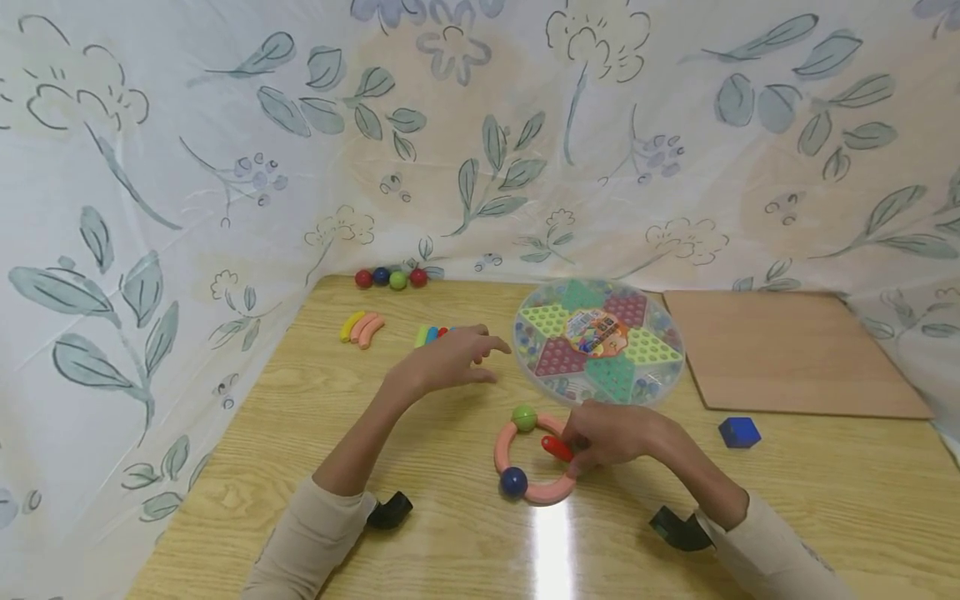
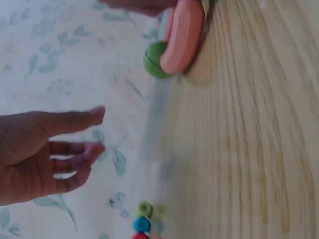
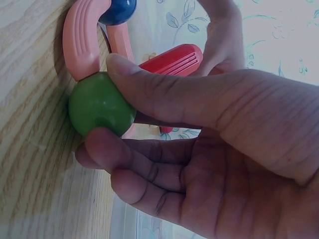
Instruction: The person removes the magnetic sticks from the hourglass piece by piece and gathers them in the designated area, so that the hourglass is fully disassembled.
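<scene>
On the table lies a ring of pink curved magnetic rods (image 1: pixel 548 493) joined by balls, among them a blue ball (image 1: pixel 513 482) and a green ball (image 1: pixel 524 418). My right hand (image 1: pixel 615 433) is at the ring's right side, its thumb and fingers pinching another green ball (image 3: pixel 99 103). A red rod (image 1: pixel 557 448) points from that hand into the ring; where its far end meets anything is hidden behind the thumb. Left of the ring, my left hand (image 1: pixel 453 358) hovers with fingers extended and holds nothing. Several short coloured rods (image 1: pixel 431 335) lie partly hidden behind it.
A round Chinese checkers board (image 1: pixel 600 340) lies behind the ring. To its right are a brown wooden board (image 1: pixel 787 354) and a blue cube (image 1: pixel 739 432). Curved rods (image 1: pixel 362 329) and a row of balls (image 1: pixel 398 280) sit at the back left, near the floral cloth (image 1: pixel 480 167).
</scene>
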Demonstrator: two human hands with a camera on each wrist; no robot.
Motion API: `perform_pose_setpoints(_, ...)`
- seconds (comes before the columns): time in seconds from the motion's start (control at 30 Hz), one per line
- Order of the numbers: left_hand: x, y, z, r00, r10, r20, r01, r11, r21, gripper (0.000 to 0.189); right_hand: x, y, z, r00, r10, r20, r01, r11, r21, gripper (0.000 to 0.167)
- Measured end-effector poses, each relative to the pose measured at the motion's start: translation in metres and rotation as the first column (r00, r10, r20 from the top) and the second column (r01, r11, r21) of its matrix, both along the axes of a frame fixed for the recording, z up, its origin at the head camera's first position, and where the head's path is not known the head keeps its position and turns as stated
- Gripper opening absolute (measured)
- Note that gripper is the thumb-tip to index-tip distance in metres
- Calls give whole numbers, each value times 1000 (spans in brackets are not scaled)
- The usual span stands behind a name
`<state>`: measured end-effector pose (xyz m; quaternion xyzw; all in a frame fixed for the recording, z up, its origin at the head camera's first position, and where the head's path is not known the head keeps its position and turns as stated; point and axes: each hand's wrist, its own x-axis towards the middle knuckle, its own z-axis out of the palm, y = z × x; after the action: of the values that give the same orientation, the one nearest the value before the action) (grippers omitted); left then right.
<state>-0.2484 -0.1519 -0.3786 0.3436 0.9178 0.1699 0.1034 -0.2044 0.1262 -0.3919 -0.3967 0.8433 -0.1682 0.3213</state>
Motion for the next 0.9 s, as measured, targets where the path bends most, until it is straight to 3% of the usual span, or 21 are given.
perform_pose_setpoints(0.1, 8, 10, 6, 990, -131, 55, 132, 991, -12, 42, 0, 1, 0, 1000, 1, 8, -1, 1000, -2, 15)
perform_pose_setpoints(0.2, 15, 20, 9, 962, -251, 108, 253, 967, -7, 40, -1, 1, 0, 1000, -10, 20, 10, 1000, -4, 15)
perform_pose_setpoints(0.3, 21, 29, 9, 937, -324, 132, 326, 945, 4, 38, -1, 2, 0, 1000, -13, 26, 13, 1000, -10, 16)
perform_pose_setpoints(0.7, 33, 53, -3, 881, -443, 167, 439, 896, 59, 24, 1, 4, -1, 1000, 6, 11, -6, 999, -48, 15)
perform_pose_setpoints(0.9, 34, 58, -8, 864, -472, 177, 465, 881, 81, 19, 2, 4, -1, 999, -27, 27, 28, 999, -38, 17)
